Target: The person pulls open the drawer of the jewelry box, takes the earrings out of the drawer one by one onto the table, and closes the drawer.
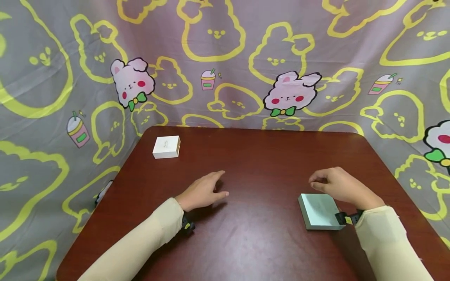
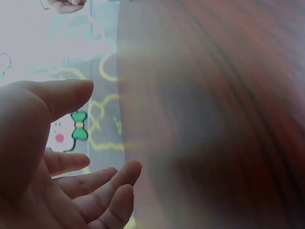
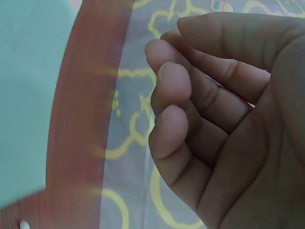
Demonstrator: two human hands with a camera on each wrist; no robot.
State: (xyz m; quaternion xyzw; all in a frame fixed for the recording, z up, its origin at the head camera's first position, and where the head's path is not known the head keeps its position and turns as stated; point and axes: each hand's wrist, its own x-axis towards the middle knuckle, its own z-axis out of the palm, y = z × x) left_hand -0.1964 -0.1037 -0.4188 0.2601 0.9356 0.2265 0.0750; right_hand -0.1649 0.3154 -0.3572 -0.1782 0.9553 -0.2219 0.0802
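Over the middle of the table, my left hand [image 1: 201, 192] hovers with its fingers apart and nothing in its grasp; the left wrist view shows the bare palm and loosely bent fingers [image 2: 102, 195]. To the right, my right hand [image 1: 342, 186] hangs just above a flat mint-green box [image 1: 320, 210], overlapping its far right corner in the head view. Its fingers are loosely curled and hold nothing, as the right wrist view shows with the fingers [image 3: 174, 90] bent round bare air. Part of the green box [image 3: 28, 95] fills the left of that view.
A small white box [image 1: 166, 147] with faint lettering stands at the far left of the dark red-brown table [image 1: 253, 156]. A grey curtain [image 1: 239, 70] with yellow outlines and cartoon rabbits hangs round the table's back and sides. Both wrists wear black straps [image 1: 348, 218].
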